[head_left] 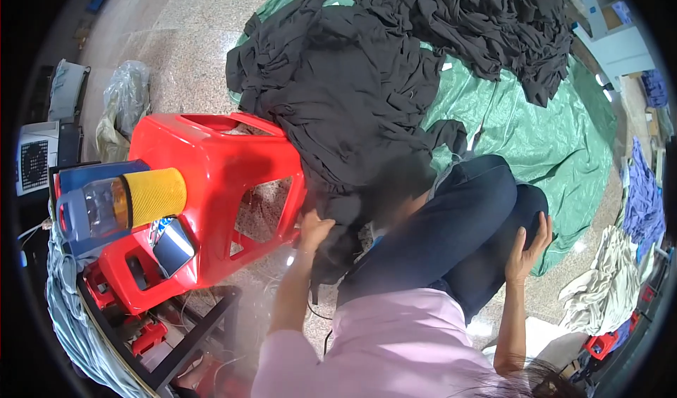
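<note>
We see green sheet (pixel 536 137) at far right. Black clothes (pixel 352 102) lie heaped partly over it, from far side to near middle. Red stool (pixel 211 193) stands left. Bottle (pixel 106 202) in yellow sleeve (pixel 156 195) beside stool. Our right hand (pixel 529 253) released, spread, by right knee (pixel 534 199). Our left hand (pixel 314 230) curled at near edge of clothes; whether grasping, we cannot tell. Phone (pixel 175 248) near bottle.

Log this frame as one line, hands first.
left hand: at black cloth | right hand: open, by knee | red stool: beside cloth
</note>
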`<state>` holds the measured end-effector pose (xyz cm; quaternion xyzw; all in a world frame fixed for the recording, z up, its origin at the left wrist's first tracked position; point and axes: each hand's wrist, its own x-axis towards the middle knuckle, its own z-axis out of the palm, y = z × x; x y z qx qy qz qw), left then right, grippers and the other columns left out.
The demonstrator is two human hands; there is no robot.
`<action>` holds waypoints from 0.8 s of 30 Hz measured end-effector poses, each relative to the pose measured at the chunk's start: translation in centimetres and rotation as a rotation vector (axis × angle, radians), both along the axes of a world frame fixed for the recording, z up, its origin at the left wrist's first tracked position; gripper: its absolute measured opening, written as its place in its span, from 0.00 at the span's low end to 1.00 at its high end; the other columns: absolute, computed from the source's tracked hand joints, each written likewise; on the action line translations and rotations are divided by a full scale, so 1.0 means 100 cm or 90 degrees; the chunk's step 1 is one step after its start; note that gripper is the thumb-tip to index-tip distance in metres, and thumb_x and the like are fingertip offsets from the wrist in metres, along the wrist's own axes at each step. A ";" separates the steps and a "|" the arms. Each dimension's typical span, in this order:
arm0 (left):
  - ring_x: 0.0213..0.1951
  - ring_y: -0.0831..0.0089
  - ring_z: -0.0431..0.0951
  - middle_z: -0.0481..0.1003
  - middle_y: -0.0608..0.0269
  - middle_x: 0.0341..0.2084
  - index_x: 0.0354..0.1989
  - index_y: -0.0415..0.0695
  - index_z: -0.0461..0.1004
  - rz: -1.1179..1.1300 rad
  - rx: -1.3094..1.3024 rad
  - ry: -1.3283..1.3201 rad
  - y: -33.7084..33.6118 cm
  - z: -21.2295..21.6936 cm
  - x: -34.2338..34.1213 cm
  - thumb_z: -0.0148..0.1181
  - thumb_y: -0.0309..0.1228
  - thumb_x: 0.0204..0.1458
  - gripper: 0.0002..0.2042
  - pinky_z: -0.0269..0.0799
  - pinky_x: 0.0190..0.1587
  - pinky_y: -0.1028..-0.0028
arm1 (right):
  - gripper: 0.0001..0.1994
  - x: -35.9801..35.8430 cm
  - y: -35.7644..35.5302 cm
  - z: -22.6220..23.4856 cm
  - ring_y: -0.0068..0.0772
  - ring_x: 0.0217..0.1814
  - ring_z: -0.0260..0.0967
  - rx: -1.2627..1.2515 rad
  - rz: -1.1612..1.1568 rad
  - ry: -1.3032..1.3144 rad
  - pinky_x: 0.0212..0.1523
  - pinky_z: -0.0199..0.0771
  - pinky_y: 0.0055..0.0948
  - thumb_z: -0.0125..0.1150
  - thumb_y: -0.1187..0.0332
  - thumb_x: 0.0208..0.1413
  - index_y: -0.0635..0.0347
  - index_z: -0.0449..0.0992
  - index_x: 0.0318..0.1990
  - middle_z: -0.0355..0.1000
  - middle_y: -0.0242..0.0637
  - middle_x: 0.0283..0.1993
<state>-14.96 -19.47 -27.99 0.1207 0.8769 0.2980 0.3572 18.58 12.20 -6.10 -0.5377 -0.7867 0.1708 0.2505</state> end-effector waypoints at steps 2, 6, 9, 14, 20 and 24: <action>0.33 0.69 0.79 0.78 0.58 0.31 0.38 0.34 0.75 0.215 0.271 -0.288 0.053 0.088 -0.004 0.61 0.23 0.41 0.13 0.74 0.36 0.68 | 0.27 0.001 -0.001 0.004 0.52 0.70 0.48 0.099 -0.023 -0.088 0.68 0.47 0.44 0.58 0.74 0.55 0.61 0.61 0.63 0.49 0.52 0.68; 0.30 0.76 0.76 0.77 0.64 0.30 0.39 0.34 0.75 0.100 0.386 -0.280 0.058 0.190 -0.014 0.61 0.21 0.42 0.13 0.73 0.36 0.74 | 0.28 -0.072 -0.032 0.036 0.53 0.67 0.54 0.054 0.219 0.086 0.66 0.51 0.46 0.66 0.73 0.46 0.62 0.66 0.57 0.58 0.52 0.63; 0.30 0.75 0.77 0.77 0.65 0.31 0.40 0.36 0.75 0.116 0.377 -0.127 0.070 0.273 0.001 0.64 0.22 0.41 0.15 0.73 0.36 0.75 | 0.34 -0.116 -0.056 0.047 0.54 0.67 0.53 -0.069 0.435 0.185 0.65 0.53 0.49 0.71 0.69 0.41 0.56 0.66 0.60 0.55 0.51 0.66; 0.55 0.70 0.71 0.73 0.59 0.52 0.55 0.48 0.72 -0.302 0.377 0.378 0.065 0.390 -0.013 0.60 0.33 0.51 0.20 0.64 0.60 0.69 | 0.57 -0.184 -0.044 0.036 0.61 0.75 0.32 0.037 0.476 0.201 0.67 0.37 0.64 0.76 0.67 0.29 0.52 0.45 0.71 0.34 0.58 0.73; 0.55 0.69 0.71 0.72 0.58 0.53 0.56 0.46 0.70 -0.232 0.493 0.447 0.099 0.481 -0.065 0.59 0.32 0.52 0.21 0.64 0.60 0.69 | 0.26 -0.250 -0.029 0.080 0.29 0.57 0.68 -0.314 0.531 0.707 0.57 0.64 0.24 0.65 0.71 0.49 0.67 0.67 0.56 0.72 0.46 0.53; 0.55 0.68 0.71 0.71 0.57 0.53 0.57 0.45 0.69 -0.152 0.583 0.448 0.091 0.547 -0.164 0.58 0.32 0.53 0.21 0.64 0.60 0.69 | 0.16 -0.191 0.015 0.164 0.26 0.44 0.74 -0.051 0.374 0.683 0.45 0.71 0.26 0.65 0.73 0.46 0.64 0.73 0.44 0.76 0.44 0.40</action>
